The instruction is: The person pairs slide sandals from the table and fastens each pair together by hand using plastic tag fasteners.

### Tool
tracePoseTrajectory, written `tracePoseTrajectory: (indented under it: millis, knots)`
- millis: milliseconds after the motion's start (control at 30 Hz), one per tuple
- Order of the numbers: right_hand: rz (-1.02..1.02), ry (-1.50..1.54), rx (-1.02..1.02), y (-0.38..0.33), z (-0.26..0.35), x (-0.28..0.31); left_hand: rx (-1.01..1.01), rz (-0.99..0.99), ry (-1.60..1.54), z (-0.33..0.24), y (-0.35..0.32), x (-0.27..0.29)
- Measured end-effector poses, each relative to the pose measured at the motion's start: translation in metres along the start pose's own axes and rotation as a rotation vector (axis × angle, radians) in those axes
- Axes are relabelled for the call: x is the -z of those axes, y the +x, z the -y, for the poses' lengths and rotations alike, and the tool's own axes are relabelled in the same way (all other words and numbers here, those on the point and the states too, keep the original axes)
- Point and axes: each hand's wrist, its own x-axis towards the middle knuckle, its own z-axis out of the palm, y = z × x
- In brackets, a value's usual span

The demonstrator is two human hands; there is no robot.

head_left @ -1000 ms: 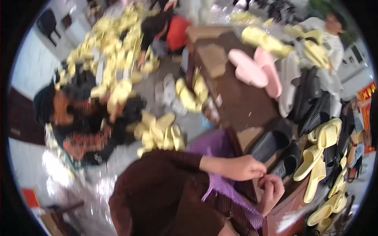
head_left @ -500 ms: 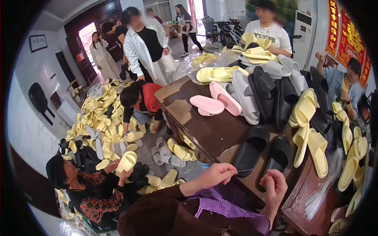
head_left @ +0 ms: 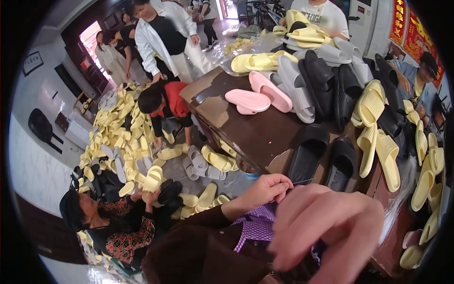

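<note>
My left hand point(head_left: 265, 191) is closed in a pinch on a thin, clear strand point(head_left: 302, 181), whose free part sticks out to the right. My right hand point(head_left: 326, 215) is raised close in front of me, bent at the wrist, and blurred; its fingertips cannot be made out. Just beyond the hands, a black slide sandal point(head_left: 314, 136) and a second black slide sandal point(head_left: 342, 151) lie side by side near the table's point(head_left: 246, 125) front edge, with neither hand touching them. Part of my purple checked cloth point(head_left: 257, 225) shows below my left hand.
Pink slides point(head_left: 272, 92), grey slides point(head_left: 294, 85) and yellow slides point(head_left: 369, 106) are heaped on the table. At right hangs a bundle of pale strands point(head_left: 395, 215). Yellow slides point(head_left: 127, 118) cover the floor at left, where a seated person point(head_left: 113, 227) and a bending person point(head_left: 165, 104) handle them.
My right hand has left the strand's right side and swung up close to the camera. My left hand stays pinched on the strand. The view has tilted down a little.
</note>
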Motion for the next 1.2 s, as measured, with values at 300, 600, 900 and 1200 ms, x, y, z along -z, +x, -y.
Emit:
tracePoseTrajectory:
  millis: [300, 600, 900, 1200]
  knots:
    - [0.161, 0.123, -0.056, 0.03, -0.033, -0.003, -0.284, -0.14, -0.214, -0.003, -0.018, 0.019]
    - [0.297, 0.146, 0.09, 0.075, -0.057, 0.005, -0.061, -0.129, -0.122, 0.009, -0.023, 0.033]
    - [0.406, 0.079, 0.161, 0.102, -0.032, 0.014, -0.076, -0.103, -0.088, 0.009, -0.02, 0.024]
    - [0.497, -0.042, 0.2, 0.119, 0.016, 0.021, -0.08, -0.063, -0.035, 0.016, -0.01, 0.017]
